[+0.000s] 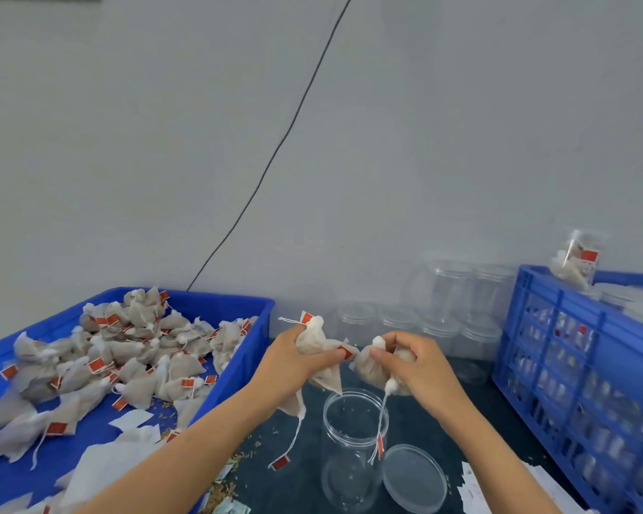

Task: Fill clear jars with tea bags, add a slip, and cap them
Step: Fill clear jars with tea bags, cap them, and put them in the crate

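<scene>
While both hands hover above the dark tabletop (305, 461), the left hand (294, 359) curls its fingers and thumb round a bunch of pale mesh tea bags (318, 346), with one bag poking up past the knuckles and others hanging below the palm, their white strings and red paper tags (281, 462) dangling down toward the table. The right hand (412, 359) pinches another pale tea bag bundle (370, 367) between thumb and curled fingers, and a string with a red tag hangs from it into the mouth of the open clear plastic jar (351, 450). That jar stands upright just below and between the two hands, and no bags lie inside it. A round clear plastic lid (414, 478) lies flat on the table, touching or just beside the jar on its right. To the left, a shallow blue plastic tray (216, 302) holds a heap of loose tea bags (127, 354) with red tags, plus a few white paper pieces (104, 465) near its front. Behind the hands, a cluster of empty clear jars (453, 302) stands against the grey wall (424, 124). On the right, a blue slatted plastic crate (572, 350) holds filled jars, and one filled jar (578, 259) sits higher at its back corner. White paper slips (476, 487) lie by the crate's front. A thin black cable (275, 153) runs up the wall
</scene>
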